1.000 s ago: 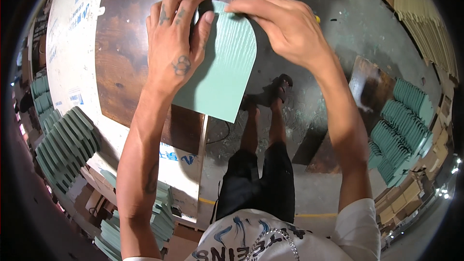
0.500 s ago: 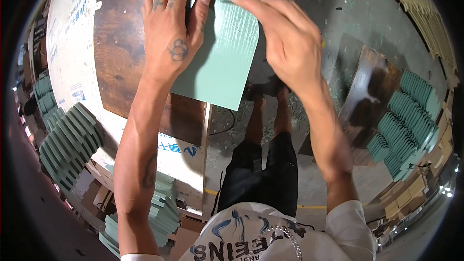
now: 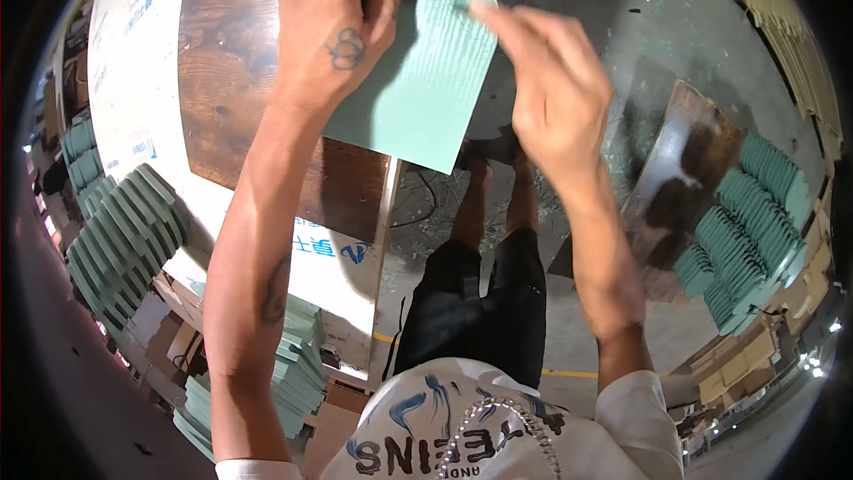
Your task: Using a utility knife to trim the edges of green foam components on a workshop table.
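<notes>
A pale green panel (image 3: 435,62) with a rounded far end and a straight near end lies over the right edge of a dark brown wooden board (image 3: 231,62). My left hand (image 3: 333,40) grips the panel's left side, its thumb on the top face. The view's upper edge cuts off its fingertips, and a dark patch shows between thumb and fingers. Over the panel's rounded right edge, my right hand (image 3: 560,93) is closed in a pinch. A small dark blur sits at its fingertips; I cannot make out what it is.
Beneath the brown board is a white printed sheet (image 3: 133,80). Green pieces are stacked at the left (image 3: 124,244), and another green stack (image 3: 302,364) stands beside my left forearm. On the right, a brown board (image 3: 675,151) adjoins rows of green pieces (image 3: 746,222). Scraps litter the floor.
The view has shifted, so the panel and my left hand appear higher. My right fingertips have moved rightward and nearer to me along the panel's rounded edge.
</notes>
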`<control>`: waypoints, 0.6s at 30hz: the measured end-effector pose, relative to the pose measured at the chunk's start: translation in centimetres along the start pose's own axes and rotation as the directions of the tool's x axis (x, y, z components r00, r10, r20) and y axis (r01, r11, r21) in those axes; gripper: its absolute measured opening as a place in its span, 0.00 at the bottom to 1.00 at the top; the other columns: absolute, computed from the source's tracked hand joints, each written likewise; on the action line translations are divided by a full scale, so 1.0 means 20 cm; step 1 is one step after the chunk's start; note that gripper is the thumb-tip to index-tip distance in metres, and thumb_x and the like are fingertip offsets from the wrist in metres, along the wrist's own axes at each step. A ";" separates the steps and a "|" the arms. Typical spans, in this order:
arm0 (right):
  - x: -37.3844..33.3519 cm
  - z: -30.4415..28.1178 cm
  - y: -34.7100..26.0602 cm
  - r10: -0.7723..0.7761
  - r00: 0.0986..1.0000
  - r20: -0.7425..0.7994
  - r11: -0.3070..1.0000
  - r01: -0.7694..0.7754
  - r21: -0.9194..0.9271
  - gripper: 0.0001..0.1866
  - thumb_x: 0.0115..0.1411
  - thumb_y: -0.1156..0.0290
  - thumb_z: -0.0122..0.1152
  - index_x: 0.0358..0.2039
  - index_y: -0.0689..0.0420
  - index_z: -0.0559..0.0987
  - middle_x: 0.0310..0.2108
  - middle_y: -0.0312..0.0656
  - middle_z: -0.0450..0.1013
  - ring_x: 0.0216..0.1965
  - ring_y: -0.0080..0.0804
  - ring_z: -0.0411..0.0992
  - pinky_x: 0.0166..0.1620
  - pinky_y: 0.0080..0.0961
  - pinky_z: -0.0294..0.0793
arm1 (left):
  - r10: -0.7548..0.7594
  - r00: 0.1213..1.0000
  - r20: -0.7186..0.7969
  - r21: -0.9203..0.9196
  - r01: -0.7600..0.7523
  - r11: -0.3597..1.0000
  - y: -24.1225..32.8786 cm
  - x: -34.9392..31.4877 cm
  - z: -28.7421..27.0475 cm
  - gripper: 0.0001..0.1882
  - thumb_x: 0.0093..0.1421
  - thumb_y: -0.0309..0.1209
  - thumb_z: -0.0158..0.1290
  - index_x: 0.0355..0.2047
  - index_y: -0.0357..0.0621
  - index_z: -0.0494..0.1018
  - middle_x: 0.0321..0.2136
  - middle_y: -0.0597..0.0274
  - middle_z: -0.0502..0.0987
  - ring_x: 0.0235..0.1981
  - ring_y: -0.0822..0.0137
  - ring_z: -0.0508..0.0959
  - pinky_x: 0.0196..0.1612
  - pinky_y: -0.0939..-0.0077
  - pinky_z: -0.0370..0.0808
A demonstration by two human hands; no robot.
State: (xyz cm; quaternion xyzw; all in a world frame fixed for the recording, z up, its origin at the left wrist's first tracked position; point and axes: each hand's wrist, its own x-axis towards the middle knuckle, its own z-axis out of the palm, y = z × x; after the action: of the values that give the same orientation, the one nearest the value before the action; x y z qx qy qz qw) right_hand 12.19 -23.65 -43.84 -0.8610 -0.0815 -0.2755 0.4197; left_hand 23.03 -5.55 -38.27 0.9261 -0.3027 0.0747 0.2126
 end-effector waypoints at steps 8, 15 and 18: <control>-0.50 -0.02 -0.44 0.089 0.977 0.195 0.971 -0.129 0.203 0.23 0.61 0.75 0.64 0.55 0.40 0.83 0.35 0.35 0.75 0.36 0.31 0.76 0.37 0.30 0.76 | 0.002 1.000 -0.016 -0.013 -0.002 1.000 -0.04 0.03 -0.04 0.13 0.66 0.30 0.54 0.48 0.37 0.73 0.44 0.43 0.72 0.46 0.44 0.73 0.50 0.53 0.71; -0.10 -0.08 -0.35 0.067 0.988 0.140 0.997 -0.070 0.017 0.15 0.60 0.82 0.63 0.47 0.59 0.85 0.39 0.47 0.77 0.39 0.46 0.76 0.42 0.42 0.74 | 0.009 0.995 -0.100 -0.112 -0.021 0.994 -0.06 0.00 0.03 0.15 0.61 0.29 0.58 0.48 0.41 0.74 0.42 0.47 0.75 0.45 0.44 0.72 0.50 0.50 0.67; -0.47 -0.14 -0.50 0.094 0.943 0.318 0.966 -0.163 0.199 0.10 0.64 0.78 0.60 0.44 0.61 0.84 0.40 0.46 0.77 0.38 0.42 0.75 0.45 0.42 0.75 | 0.010 0.999 -0.039 -0.158 -0.016 0.987 -0.05 -0.02 -0.04 0.23 0.64 0.40 0.59 0.54 0.39 0.71 0.49 0.44 0.71 0.50 0.44 0.70 0.54 0.50 0.67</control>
State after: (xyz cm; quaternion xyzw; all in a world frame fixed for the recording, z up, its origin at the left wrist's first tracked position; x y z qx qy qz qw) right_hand -0.47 -18.51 -40.75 -0.8442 -0.1192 -0.0997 0.5130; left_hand 23.37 -4.27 -38.00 0.9028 -0.3095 0.0695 0.2905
